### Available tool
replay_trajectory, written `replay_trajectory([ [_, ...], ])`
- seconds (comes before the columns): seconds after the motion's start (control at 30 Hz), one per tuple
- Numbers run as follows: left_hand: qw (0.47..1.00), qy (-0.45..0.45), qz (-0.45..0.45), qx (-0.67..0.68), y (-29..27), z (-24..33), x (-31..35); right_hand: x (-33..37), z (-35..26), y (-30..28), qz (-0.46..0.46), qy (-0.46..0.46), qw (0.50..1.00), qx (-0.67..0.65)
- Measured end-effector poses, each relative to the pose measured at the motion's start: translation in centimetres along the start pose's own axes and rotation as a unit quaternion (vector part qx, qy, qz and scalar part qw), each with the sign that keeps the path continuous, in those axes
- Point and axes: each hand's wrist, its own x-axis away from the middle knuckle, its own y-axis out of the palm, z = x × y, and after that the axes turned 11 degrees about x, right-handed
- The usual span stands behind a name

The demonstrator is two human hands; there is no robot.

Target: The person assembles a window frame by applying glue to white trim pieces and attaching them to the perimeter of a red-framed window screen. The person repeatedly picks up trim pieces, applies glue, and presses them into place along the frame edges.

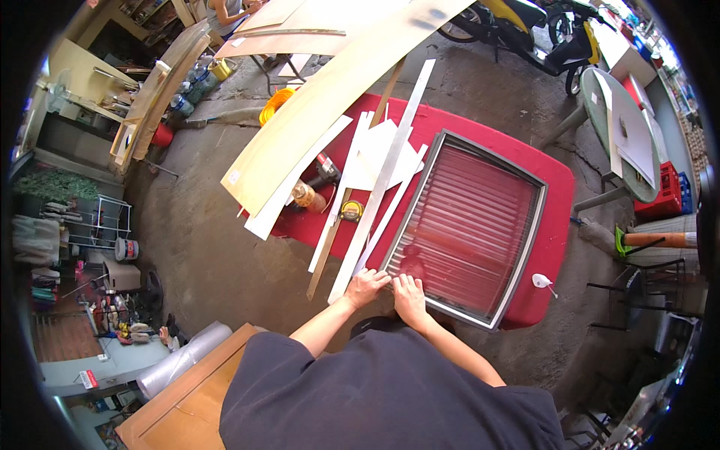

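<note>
A framed ribbed panel (472, 225), see-through with a dark and silver metal frame, lies flat on a red-covered table (551, 225). My left hand (366, 288) is at the frame's near left corner, its fingers bent and pressed together on the edge. Just right of it, my right hand (409, 297) curls its fingers over the same near edge. Whether a small piece sits between the fingertips cannot be made out. Left of the panel lie a long metal strip (390, 169), thin white strips (395, 206) and a yellow tape measure (351, 211).
Long wooden boards (322, 97) overhang the table's left side, near a power drill (325, 169) and an amber bottle (306, 196). A white cup-like piece (541, 281) lies at the right. Beyond stand a green table (622, 135) and a yellow-black motorbike (525, 34); a person (225, 15) is far left.
</note>
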Motion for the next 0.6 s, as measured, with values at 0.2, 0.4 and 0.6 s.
replay_trajectory([
  [0.2, 0.999, 0.035, 0.006, -0.016, 0.1, -0.1, -0.6, 8.2, 6.9, -2.3, -0.015, 0.072, 0.996, 0.048],
  [0.4, 1.000, 0.016, -0.020, -0.014, -0.1, 0.4, -0.8, 19.3, 15.3, -6.0, -0.058, 0.161, 0.976, 0.134],
  [0.6, 0.999, 0.022, -0.021, -0.031, 0.5, -0.1, -0.7, 19.4, 15.6, -6.3, -0.023, 0.142, 0.982, 0.126],
])
